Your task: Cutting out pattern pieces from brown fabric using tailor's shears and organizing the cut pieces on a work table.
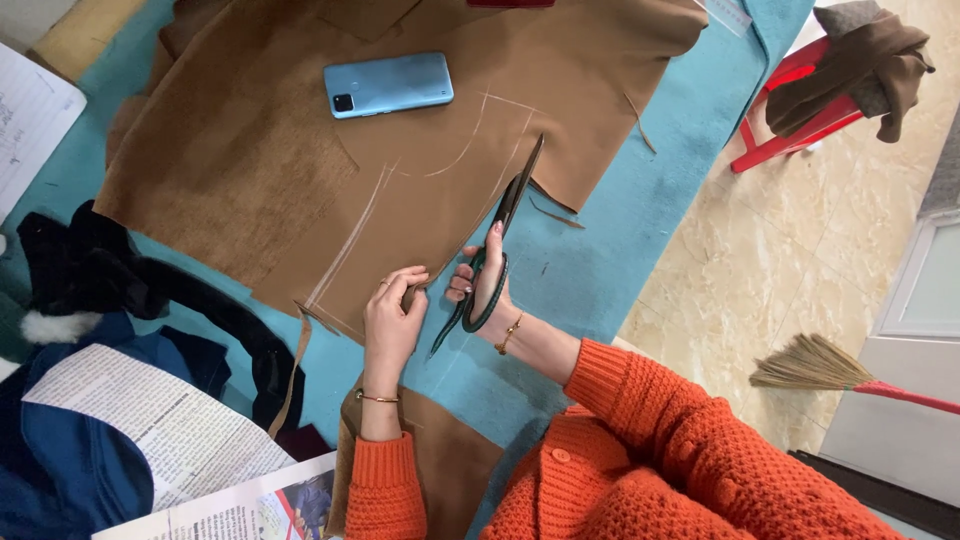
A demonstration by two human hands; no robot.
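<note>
Right hand (484, 285) grips dark scissors (500, 235), blades pointing to 1 o'clock over brown fabric (250, 160) mid-desk (620, 230). Left hand (392, 315) pinches the fabric's edge, at 9 o'clock from scissors.

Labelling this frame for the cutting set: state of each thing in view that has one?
Brown fabric sheet: flat on the teal table cover, chalk-marked, partly cut along its right side.
Dark-handled scissors: blades nearly closed, at the fabric's cut edge.
Right hand: fingers through the scissor handles.
Left hand: pinching the fabric's near edge.
Light blue phone: face down on the fabric.
Red stool: upright, brown cloth draped over it.
Straw broom: lying on the floor.
</note>
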